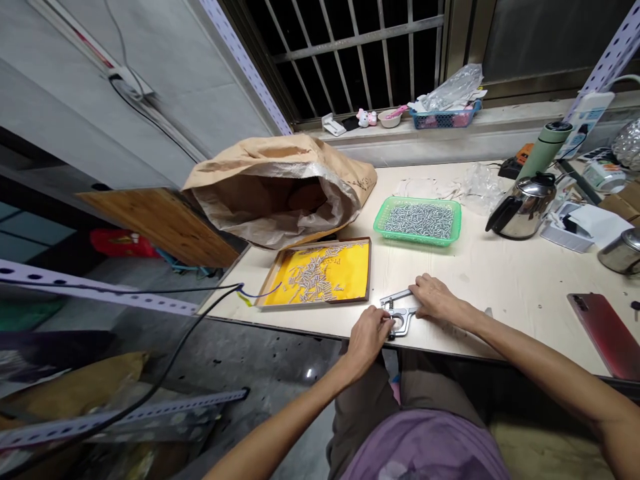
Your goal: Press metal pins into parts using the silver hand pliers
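Observation:
A silver metal hand tool [404, 323] with two long handles, a small spring and a rounded opening lies at the table's front edge. My right hand [436, 298] is closed around the ends of its handles, on the right. At the tool's left end, my left hand [369, 335] has its fingers pinched together against the head; whatever lies between the fingertips is hidden. Just beyond my left hand is a shallow tray [371, 270] with a yellow bottom, and small metal pins [316, 279] are scattered across it.
A green plastic basket [381, 227] full of small metal pieces stands behind the tool. A large open paper sack [280, 157] leans behind the tray. To the right are a steel kettle [530, 207], a green flask [545, 150] and a red phone [603, 330]. A black cable [187, 333] hangs at left.

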Demonstrator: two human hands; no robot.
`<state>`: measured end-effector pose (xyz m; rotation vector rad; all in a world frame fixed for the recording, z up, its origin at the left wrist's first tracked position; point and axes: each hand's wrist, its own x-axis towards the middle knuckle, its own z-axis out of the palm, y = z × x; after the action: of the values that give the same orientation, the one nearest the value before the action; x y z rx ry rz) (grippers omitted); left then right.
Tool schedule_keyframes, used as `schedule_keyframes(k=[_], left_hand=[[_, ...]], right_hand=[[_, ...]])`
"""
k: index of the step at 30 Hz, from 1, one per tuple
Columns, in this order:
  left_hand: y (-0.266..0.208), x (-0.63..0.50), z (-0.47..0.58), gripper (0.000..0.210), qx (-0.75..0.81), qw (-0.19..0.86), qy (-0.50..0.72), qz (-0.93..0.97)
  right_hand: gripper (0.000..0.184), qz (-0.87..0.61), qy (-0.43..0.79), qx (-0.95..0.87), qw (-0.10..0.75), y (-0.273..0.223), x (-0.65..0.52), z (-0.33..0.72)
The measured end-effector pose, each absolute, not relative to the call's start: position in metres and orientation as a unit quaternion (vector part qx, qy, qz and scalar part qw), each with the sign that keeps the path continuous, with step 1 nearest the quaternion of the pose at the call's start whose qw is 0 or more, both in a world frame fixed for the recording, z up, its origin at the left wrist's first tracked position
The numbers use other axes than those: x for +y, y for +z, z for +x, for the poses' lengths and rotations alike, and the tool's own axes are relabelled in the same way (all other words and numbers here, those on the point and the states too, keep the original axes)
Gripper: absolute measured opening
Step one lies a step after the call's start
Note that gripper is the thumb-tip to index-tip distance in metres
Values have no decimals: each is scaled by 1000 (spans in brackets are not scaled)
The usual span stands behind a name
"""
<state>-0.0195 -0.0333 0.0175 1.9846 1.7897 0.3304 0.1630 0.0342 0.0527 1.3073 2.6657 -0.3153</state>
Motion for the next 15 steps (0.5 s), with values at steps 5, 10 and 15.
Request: schedule_keyframes(k=[5,10,15], left_hand=[[13,-12,4,46,531,152,114,826],[14,7,14,62,496,172,62,849],[26,11,25,51,518,147,-17,842]], right_hand=[[37,432,-107,893,62,47,31,165],[64,449,-112,884,69,44,29,177],[45,456,-82,880,103,51,31,174]])
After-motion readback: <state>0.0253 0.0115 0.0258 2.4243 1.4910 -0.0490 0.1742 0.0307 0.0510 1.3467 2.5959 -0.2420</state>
